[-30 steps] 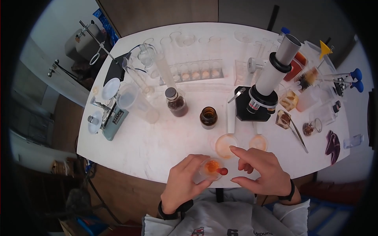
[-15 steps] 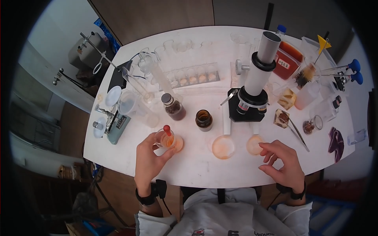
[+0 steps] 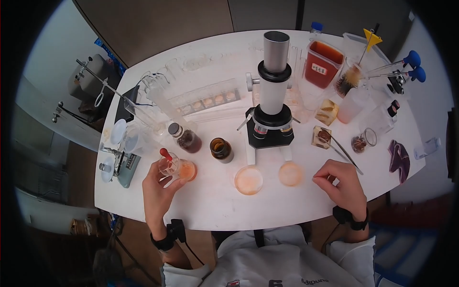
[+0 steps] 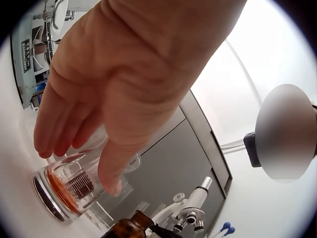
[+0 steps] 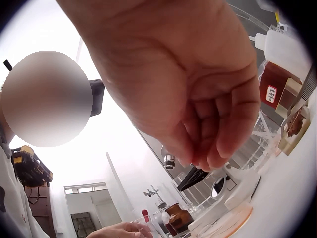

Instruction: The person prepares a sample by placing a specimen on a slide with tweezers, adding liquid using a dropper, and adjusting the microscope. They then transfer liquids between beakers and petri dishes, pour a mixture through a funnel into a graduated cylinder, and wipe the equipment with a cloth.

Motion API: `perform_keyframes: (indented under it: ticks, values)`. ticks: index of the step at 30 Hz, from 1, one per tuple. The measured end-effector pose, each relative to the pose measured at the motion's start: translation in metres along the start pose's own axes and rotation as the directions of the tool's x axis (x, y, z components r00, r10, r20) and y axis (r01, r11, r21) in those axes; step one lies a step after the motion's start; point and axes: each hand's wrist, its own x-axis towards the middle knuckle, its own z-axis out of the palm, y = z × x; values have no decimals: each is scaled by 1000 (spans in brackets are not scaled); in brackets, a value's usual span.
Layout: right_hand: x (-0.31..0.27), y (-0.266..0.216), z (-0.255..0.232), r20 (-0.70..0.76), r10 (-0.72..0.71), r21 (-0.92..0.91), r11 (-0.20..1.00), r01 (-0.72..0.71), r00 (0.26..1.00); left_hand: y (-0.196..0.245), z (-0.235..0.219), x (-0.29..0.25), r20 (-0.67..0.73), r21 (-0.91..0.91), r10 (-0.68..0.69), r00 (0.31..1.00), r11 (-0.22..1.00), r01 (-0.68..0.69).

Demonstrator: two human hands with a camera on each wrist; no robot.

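Glass beaker (image 3: 184,168): held in the left hand (image 3: 159,190), now down on the tabletop (image 3: 224,210), away from the dishes; orange contents, red-bulbed dropper (image 3: 165,153) inside.
Right hand (image 3: 345,187): fingertips now drawn in against the thumb, seemingly empty, so free.
Orange-tinged dishes (image 3: 248,181): two, between the hands.
Amber bottle (image 3: 222,150): uncapped, beyond them.
Microscope (image 3: 273,100): farther back.

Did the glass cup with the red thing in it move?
Yes, to the left. Earlier, the glass cup was on the person's side of the open brown bottle; now the left hand holds it left of that bottle.
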Motion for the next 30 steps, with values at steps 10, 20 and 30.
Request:
perform_keyframes:
  ticks: [10,20,30]
  values:
    - [8,-5,-5,-51,58,-127,990,-64,997,28,-10,-37,-281,94,59,958,995,-34]
    - [4,-18,0,1,5,-77,997,-5,1000,84,-9,17,15,522,317,948,807,-278]
    - [-7,-8,-10,-9,33,-49,998,-34,999,96,-25,20,-103,410,259,960,891,-197]
